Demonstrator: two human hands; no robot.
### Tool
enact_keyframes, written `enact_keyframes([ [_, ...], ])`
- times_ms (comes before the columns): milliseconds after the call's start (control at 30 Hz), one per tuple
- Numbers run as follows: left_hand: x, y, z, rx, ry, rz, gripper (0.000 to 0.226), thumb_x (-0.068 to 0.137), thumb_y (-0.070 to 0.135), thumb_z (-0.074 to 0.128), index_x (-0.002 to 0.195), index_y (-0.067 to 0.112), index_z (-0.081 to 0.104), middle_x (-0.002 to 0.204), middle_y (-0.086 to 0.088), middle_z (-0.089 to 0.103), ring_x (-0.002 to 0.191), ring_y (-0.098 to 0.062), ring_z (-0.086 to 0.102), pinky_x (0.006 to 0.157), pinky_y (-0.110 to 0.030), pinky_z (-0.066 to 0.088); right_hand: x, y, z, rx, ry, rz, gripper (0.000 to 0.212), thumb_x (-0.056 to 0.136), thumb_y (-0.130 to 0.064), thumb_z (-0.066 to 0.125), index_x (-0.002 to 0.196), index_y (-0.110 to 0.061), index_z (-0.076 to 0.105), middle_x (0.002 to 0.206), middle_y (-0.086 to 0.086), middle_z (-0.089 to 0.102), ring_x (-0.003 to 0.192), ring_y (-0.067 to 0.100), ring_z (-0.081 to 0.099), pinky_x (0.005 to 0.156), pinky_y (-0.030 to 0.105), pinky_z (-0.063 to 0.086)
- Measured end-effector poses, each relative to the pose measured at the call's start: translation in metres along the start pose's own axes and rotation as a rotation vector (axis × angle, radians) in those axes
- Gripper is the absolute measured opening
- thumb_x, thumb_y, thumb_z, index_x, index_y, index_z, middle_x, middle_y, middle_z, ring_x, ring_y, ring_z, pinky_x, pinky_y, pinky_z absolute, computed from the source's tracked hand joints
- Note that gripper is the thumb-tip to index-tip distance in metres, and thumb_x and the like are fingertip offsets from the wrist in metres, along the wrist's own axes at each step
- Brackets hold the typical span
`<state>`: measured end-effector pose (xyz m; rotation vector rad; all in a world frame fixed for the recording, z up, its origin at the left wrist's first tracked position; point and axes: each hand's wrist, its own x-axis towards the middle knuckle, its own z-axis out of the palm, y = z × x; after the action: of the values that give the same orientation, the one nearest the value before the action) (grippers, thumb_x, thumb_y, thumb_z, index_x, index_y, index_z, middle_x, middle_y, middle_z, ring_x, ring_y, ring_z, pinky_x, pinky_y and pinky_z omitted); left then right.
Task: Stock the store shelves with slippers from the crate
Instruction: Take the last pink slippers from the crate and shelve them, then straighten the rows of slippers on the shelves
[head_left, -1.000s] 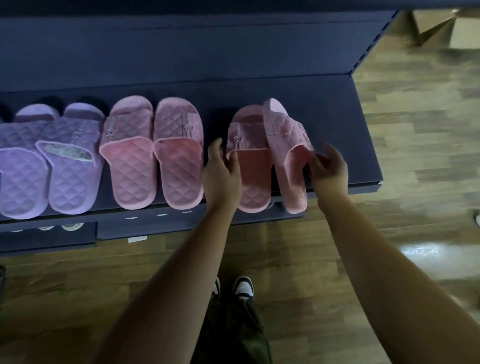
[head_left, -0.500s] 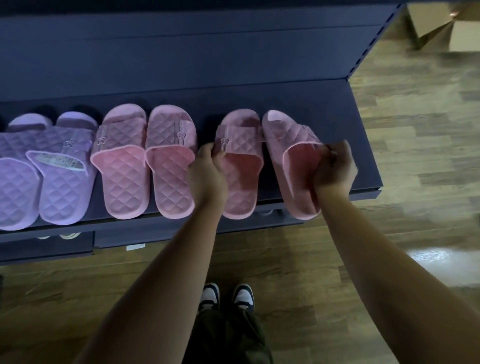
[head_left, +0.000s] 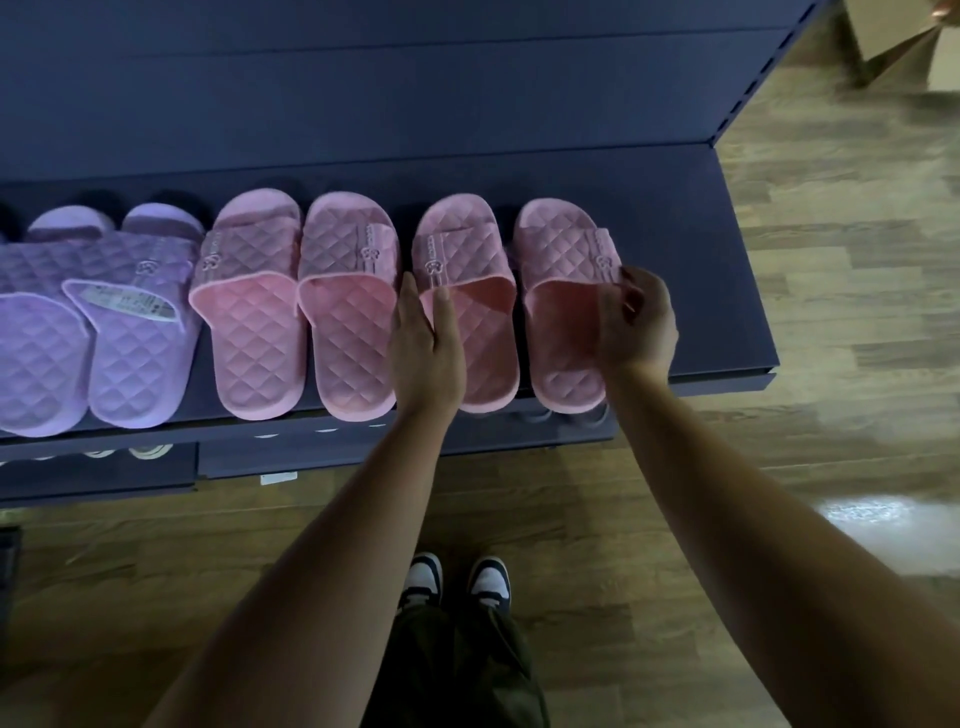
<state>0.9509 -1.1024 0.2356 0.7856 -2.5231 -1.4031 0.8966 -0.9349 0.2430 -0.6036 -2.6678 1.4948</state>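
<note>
On the dark blue shelf (head_left: 717, 291) lies a row of quilted slippers. The two rightmost are pink. My left hand (head_left: 423, 343) rests flat, fingers together, against the left edge of the left pink slipper (head_left: 478, 296). My right hand (head_left: 636, 317) pinches the right side of the strap of the rightmost pink slipper (head_left: 558, 291), which lies flat on the shelf. Another pink pair (head_left: 296, 312) sits to the left, then a purple pair (head_left: 119, 322) with a paper label. No crate is in view.
The shelf's right end (head_left: 763, 379) borders wooden floor (head_left: 857, 260). A lower shelf (head_left: 104, 467) sticks out beneath at the left. Cardboard boxes (head_left: 904, 36) stand at the top right. My shoes (head_left: 457, 587) are on the floor below.
The rightmost pink slipper, tilted on its side a second ago, now lies flat beside its partner. Both hands have stayed on the pair and shifted it slightly.
</note>
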Motion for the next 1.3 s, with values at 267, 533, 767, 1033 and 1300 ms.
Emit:
enact_keyframes([
  [267, 0.015, 0.000, -0.011, 0.033, -0.131, 0.059, 0.061, 0.101, 0.044, 0.026, 0.151, 0.010, 0.016, 0.150, -0.013, 0.036, 0.136, -0.021, 0.036, 0.110, -0.020, 0.024, 0.001, -0.017, 0.016, -0.012, -0.168, -0.061, 0.047, 0.093, -0.029, 0.051, 0.136, -0.015, 0.040, 0.131, 0.006, 0.053, 0.116, 0.023, 0.052, 0.095, 0.031, 0.041],
  [533, -0.019, 0.021, -0.099, 0.406, 0.111, 0.320, 0.031, 0.100, 0.031, 0.037, 0.116, 0.012, 0.056, 0.094, -0.011, 0.066, 0.080, -0.028, 0.062, 0.064, -0.030, 0.045, -0.059, -0.070, -0.020, -0.215, -0.229, -0.332, 0.039, 0.091, -0.017, 0.052, 0.129, -0.015, 0.051, 0.125, 0.011, 0.057, 0.105, 0.025, 0.057, 0.078, 0.022, 0.040],
  [767, -0.084, 0.049, -0.241, 0.565, 0.176, 0.369, 0.044, 0.093, 0.036, 0.033, 0.107, 0.010, 0.066, 0.094, -0.017, 0.070, 0.078, -0.037, 0.066, 0.072, -0.041, 0.051, -0.171, -0.166, -0.031, -0.439, -0.436, -0.667, 0.033, 0.090, -0.015, 0.050, 0.122, -0.012, 0.057, 0.112, 0.014, 0.065, 0.096, 0.035, 0.061, 0.078, 0.033, 0.046],
  [1033, -0.149, 0.023, -0.441, 0.662, 0.437, 0.279, 0.046, 0.091, 0.041, 0.029, 0.101, 0.016, 0.067, 0.085, -0.011, 0.070, 0.069, -0.035, 0.065, 0.068, -0.037, 0.048, -0.337, -0.286, 0.018, -0.291, -0.527, -0.959, 0.030, 0.085, -0.022, 0.053, 0.112, -0.017, 0.063, 0.102, 0.009, 0.069, 0.089, 0.030, 0.065, 0.077, 0.038, 0.052],
  [1300, -0.189, -0.044, -0.659, 0.711, 0.611, 0.250, 0.040, 0.093, 0.038, 0.032, 0.099, 0.019, 0.066, 0.080, -0.004, 0.070, 0.077, -0.028, 0.064, 0.082, -0.038, 0.039, -0.514, -0.379, 0.114, -0.066, -0.517, -1.098, 0.026, 0.087, -0.018, 0.057, 0.112, -0.016, 0.063, 0.097, 0.007, 0.071, 0.087, 0.026, 0.066, 0.076, 0.034, 0.052],
])
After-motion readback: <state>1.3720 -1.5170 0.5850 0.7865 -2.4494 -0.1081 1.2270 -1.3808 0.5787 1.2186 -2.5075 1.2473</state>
